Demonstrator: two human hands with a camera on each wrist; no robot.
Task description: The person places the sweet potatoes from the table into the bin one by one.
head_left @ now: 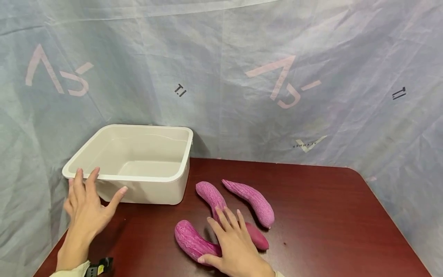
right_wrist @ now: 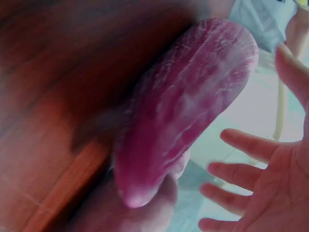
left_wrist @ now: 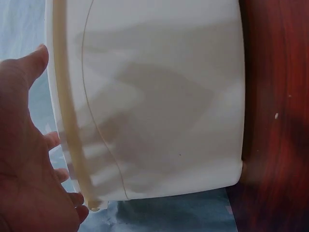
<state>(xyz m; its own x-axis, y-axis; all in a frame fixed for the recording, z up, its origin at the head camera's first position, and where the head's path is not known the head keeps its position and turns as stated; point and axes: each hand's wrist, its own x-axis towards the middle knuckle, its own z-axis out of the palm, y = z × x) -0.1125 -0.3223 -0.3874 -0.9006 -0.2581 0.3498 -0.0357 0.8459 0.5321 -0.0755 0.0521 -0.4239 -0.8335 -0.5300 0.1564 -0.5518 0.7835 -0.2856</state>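
Observation:
A pale plastic tub stands at the back left of the table, its wall filling much of the left wrist view. My left hand is at its front left rim, fingers spread; whether they touch the rim I cannot tell. My right hand hovers with straight, spread fingers over several purple eggplants. A curved eggplant lies under its thumb side and looms large in the right wrist view. Beyond the fingers lie a second eggplant and a paler one. A smooth, darker pink piece is partly hidden by the hand.
The dark red wooden table extends to the right, with a rounded far corner. A grey printed cloth hangs close behind the tub and along both sides. A dark wristband is on the left wrist.

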